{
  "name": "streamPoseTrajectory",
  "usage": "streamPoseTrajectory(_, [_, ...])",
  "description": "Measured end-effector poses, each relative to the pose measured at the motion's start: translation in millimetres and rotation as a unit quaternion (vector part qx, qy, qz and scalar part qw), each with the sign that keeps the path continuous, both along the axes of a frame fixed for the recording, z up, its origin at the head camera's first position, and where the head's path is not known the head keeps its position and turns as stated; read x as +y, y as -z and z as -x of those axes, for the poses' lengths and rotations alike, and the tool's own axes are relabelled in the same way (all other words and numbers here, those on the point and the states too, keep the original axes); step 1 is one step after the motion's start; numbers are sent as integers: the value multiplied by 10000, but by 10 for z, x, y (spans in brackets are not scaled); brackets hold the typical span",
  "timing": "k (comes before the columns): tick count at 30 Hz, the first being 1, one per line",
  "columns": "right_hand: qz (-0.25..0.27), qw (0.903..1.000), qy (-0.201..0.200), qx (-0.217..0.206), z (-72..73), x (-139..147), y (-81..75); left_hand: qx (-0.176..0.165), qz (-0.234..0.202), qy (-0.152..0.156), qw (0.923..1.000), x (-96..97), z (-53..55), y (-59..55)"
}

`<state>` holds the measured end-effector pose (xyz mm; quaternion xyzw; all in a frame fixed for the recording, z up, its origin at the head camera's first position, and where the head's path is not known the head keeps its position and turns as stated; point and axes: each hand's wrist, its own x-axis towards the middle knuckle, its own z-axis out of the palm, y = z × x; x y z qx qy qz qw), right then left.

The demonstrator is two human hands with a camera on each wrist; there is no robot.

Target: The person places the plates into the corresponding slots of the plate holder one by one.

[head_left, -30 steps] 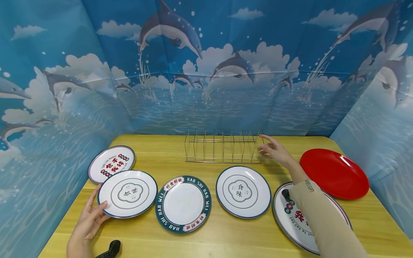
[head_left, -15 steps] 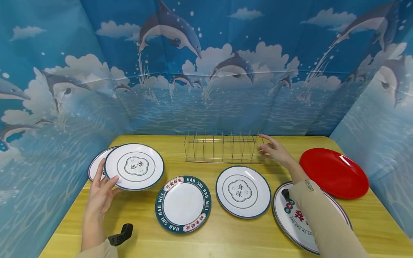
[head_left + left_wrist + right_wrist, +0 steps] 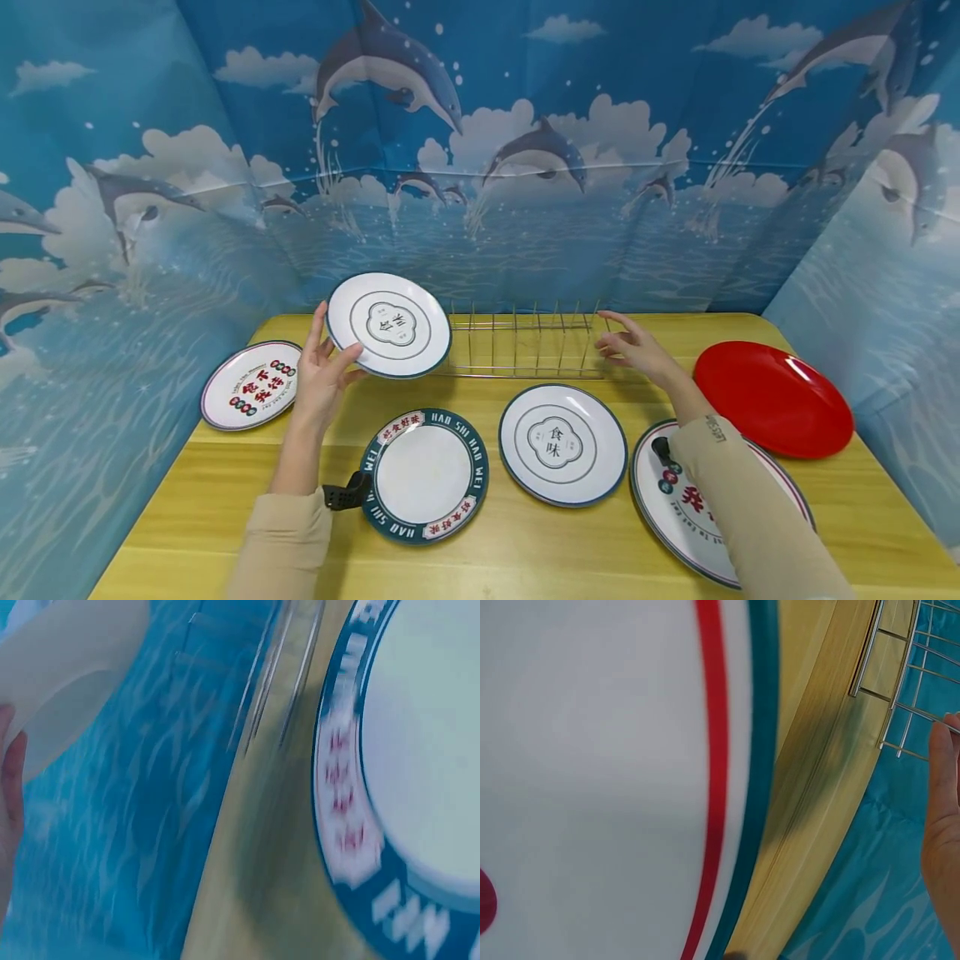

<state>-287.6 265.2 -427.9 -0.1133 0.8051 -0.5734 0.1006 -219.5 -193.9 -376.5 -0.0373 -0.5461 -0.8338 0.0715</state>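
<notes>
My left hand (image 3: pixel 321 375) grips the left rim of a white plate (image 3: pixel 397 329) with a thin blue edge and a flower-shaped crest. It holds the plate tilted in the air, over the left end of the wire plate rack (image 3: pixel 517 346), which it partly hides. The plate's pale underside (image 3: pixel 82 675) shows in the left wrist view. My right hand (image 3: pixel 637 348) is at the rack's right end. In the right wrist view, the fingertips of that hand (image 3: pixel 946 795) pinch the rack's end wire (image 3: pixel 911 710).
A green-rimmed plate (image 3: pixel 423 475) and another blue-edged plate (image 3: pixel 562 446) lie before the rack. At the left lies a plate with red characters (image 3: pixel 251 385). Under my right forearm is a large plate (image 3: pixel 697 533), beside a red oval platter (image 3: pixel 776 400). A dolphin-print curtain (image 3: pixel 480 217) stands behind the table.
My left hand has carried the white plate up and to the right, from the table's left side to the rack's left end. The right hand stays at the rack.
</notes>
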Motion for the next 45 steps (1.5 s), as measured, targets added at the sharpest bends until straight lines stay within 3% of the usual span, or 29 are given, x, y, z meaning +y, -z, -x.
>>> streamPoseTrajectory(8, [-13,10000,37,-18,-3,-9,2,9,635,346,9974,610,269,-51])
streamPoseTrajectory(14, [-28,10000,59,-9,-4,-1,1,275,736,799,9937,1037,404,-65])
streamPoseTrajectory(26, [119,9999,-3,-76,4,15,-1,482,997,1290,9854,1735,542,-172])
streamPoseTrajectory(31, [120,9999,-1,-33,-1,17,7,506,1394,1468,9780,1903,491,-321])
streamPoseTrajectory(33, [129,9999,9,-58,-2,14,5,452,1577,1476,9754,1959,489,-358])
streamPoseTrajectory(37, [132,9999,-5,-112,-5,9,-8,546,2100,1283,9677,2083,579,-299])
streamPoseTrajectory(41, [130,9998,-1,-119,4,11,-10,802,2787,985,9519,2213,610,-265])
streamPoseTrajectory(45, [155,9998,-8,-111,24,15,7,925,3171,900,9396,2333,611,-236])
